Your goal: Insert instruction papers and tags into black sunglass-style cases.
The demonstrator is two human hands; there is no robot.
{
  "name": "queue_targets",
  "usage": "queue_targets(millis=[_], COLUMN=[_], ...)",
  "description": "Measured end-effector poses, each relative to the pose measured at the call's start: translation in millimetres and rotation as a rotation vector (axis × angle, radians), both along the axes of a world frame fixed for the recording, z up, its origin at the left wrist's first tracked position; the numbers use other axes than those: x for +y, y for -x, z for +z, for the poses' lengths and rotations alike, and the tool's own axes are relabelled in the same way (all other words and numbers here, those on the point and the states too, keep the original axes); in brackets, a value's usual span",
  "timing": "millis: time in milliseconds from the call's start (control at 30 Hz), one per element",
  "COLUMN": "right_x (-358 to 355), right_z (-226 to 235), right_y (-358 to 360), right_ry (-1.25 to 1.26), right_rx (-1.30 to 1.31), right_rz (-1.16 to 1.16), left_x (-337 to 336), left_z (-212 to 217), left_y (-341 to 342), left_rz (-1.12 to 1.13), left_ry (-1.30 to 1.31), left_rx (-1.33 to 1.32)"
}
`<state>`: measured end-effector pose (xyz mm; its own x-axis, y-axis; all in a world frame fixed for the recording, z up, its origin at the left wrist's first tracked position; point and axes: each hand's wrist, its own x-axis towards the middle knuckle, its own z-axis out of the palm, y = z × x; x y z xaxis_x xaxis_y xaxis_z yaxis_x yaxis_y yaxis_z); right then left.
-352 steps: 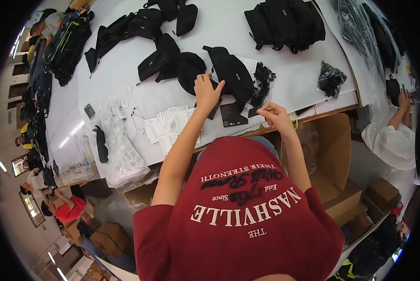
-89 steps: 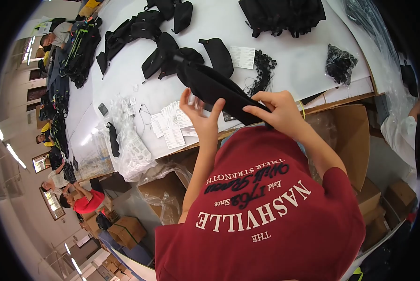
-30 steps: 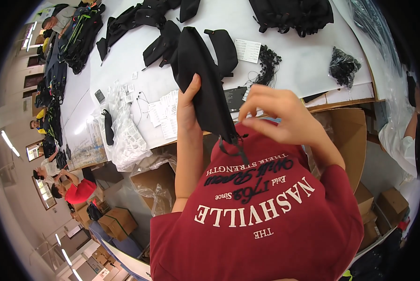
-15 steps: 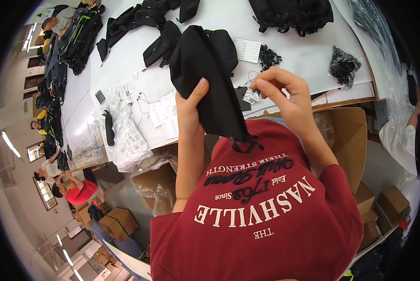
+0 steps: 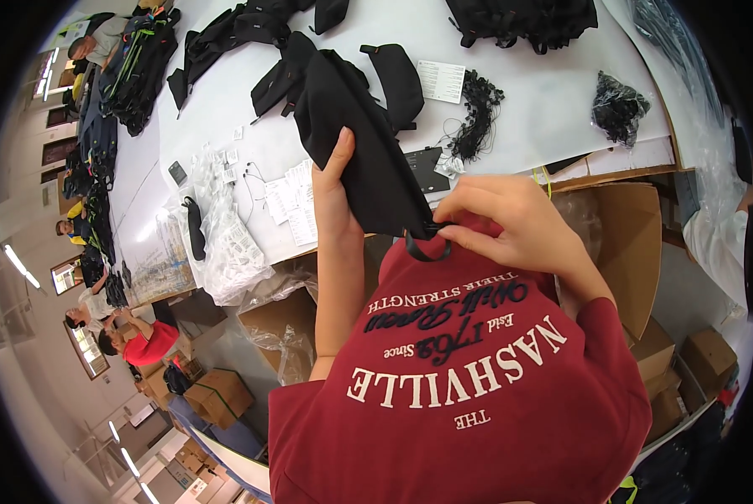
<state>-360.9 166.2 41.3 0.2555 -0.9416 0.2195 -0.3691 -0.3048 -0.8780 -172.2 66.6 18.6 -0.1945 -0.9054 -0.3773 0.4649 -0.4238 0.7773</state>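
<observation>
My left hand (image 5: 336,200) grips a long black fabric pouch (image 5: 355,139) by its side, thumb on top. The pouch slants over the table's near edge, its lower end toward my shirt. At that end hangs a small black strap loop (image 5: 427,249). My right hand (image 5: 515,225) is closed in a pinch at the same end, beside the loop. Its fingertips cover what they hold, so I cannot make it out. Just beyond lie a bundle of black cords (image 5: 480,113), a dark flat card (image 5: 427,168) and another black pouch (image 5: 396,84).
The white table (image 5: 544,126) carries more black pouches (image 5: 263,25), a printed sheet (image 5: 441,81), a clear bag of black pieces (image 5: 619,111), white paper slips (image 5: 294,202) and clear plastic with tags (image 5: 225,252). Cardboard boxes (image 5: 624,244) stand below the edge. Other people (image 5: 145,336) are at the left.
My right hand has come down from beside the cord bundle to the pouch's lower end. The pouch has shifted slightly left in my left hand, uncovering more of the pouch behind it.
</observation>
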Motion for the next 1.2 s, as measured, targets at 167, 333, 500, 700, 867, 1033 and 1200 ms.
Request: queue_targets(millis=[167,333,500,700,867,1033,1200], right_x=[-5,-6,-7,-6,-6,-12,-16], right_z=[-3,-6,-8,-5,-6,-5,-5], right_y=[-3,-6,-9,-5,-4,4,2], right_ry=[0.178,0.269,0.321,0.284,0.276,0.263,0.282], right_rx=[0.023,-0.004,-0.004,-0.049,-0.045,0.112,0.33], right_rz=[-0.074,-0.116,-0.148,-0.033,-0.016,0.003,-0.189], left_x=[1,1,2,-1,-1,-7,-9], left_z=[-8,-5,-2,-10,-10,-20,-18], left_y=[1,3,4,2,3,-2,0], left_rz=[0.005,-0.04,-0.085,-0.057,-0.065,-0.114,-0.035], left_ry=[-0.053,-0.021,0.031,-0.119,-0.114,-0.089,-0.134], left_rx=[0.016,0.009,-0.029,0.061,0.073,0.062,0.132])
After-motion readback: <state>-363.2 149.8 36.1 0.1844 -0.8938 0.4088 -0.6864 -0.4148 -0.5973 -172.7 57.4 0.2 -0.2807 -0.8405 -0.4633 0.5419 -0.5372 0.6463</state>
